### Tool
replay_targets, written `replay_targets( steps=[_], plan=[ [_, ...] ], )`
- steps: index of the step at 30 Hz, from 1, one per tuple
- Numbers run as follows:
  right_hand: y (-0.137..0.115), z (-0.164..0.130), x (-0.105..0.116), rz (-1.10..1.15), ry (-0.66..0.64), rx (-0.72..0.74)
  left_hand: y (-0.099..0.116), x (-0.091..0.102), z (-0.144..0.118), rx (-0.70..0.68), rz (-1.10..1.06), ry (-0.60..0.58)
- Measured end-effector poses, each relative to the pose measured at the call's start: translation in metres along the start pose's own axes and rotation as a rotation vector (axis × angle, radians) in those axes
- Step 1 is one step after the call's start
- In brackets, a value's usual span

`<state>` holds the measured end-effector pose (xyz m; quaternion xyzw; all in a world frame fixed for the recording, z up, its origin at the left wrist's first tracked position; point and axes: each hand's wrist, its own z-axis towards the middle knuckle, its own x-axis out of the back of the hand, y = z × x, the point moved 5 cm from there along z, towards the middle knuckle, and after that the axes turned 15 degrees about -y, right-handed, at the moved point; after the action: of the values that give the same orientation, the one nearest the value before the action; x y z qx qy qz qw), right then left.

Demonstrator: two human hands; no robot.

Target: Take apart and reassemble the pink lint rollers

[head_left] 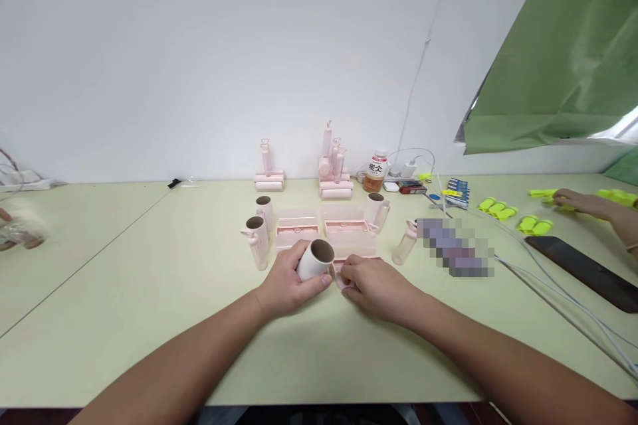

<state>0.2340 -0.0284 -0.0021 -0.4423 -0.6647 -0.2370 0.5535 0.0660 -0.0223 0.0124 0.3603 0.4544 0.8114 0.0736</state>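
Note:
My left hand (pixel 293 282) is wrapped round a white lint-roller roll (pixel 313 264), tilted so its brown cardboard core faces up. Close beside it, my right hand (pixel 376 285) has its fingers closed on a pale pink part (pixel 341 279), mostly hidden by the fingers. Two open pink boxes (pixel 298 231) (pixel 345 228) lie just beyond my hands. More white rolls stand left (pixel 255 226) and right (pixel 373 206) of the boxes, with small pink lint rollers (pixel 259 252) leaning on them. Another small pink roller (pixel 405 244) stands alone on the right.
Against the wall stand stacked pink rollers (pixel 269 179) (pixel 335 187) and a drink bottle (pixel 375 172). White cables (pixel 543 272) cross the right side, near a black tablet-like slab (pixel 585 272). Another person's hand (pixel 578 200) touches yellow-green pieces at far right; a blurred hand (pixel 6 216) shows far left.

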Motion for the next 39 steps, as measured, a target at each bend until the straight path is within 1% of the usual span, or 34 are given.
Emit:
replay_targets(
  steps=[8,13,19,27,30,33,35,37,39],
  plan=[
    [-0.004,-0.001,0.006,0.012,0.013,0.028,0.001,-0.001,0.0,0.031,0.032,-0.012],
    [-0.003,0.0,0.003,-0.016,0.024,-0.001,0.003,0.0,0.001,0.016,0.027,-0.01],
    [-0.005,0.002,0.002,-0.073,0.021,0.0,0.004,-0.001,0.0,0.016,0.034,-0.013],
    [-0.007,0.004,-0.007,-0.143,0.034,0.07,0.003,-0.001,0.0,0.018,0.025,-0.032],
    [-0.008,0.001,-0.005,-0.122,0.047,0.092,0.003,-0.001,0.0,0.029,0.035,-0.029],
    [-0.011,-0.007,0.008,-0.004,0.12,0.137,0.002,-0.001,-0.001,0.02,0.046,-0.028],
    [-0.01,-0.012,0.018,0.157,0.214,0.181,0.001,-0.002,-0.001,0.016,0.053,-0.037],
    [-0.005,-0.017,0.025,0.389,0.367,0.218,-0.001,-0.003,-0.001,0.025,0.062,-0.059],
    [0.002,-0.022,0.029,0.625,0.547,0.275,-0.002,-0.006,0.0,0.073,0.084,-0.089]
  ],
)
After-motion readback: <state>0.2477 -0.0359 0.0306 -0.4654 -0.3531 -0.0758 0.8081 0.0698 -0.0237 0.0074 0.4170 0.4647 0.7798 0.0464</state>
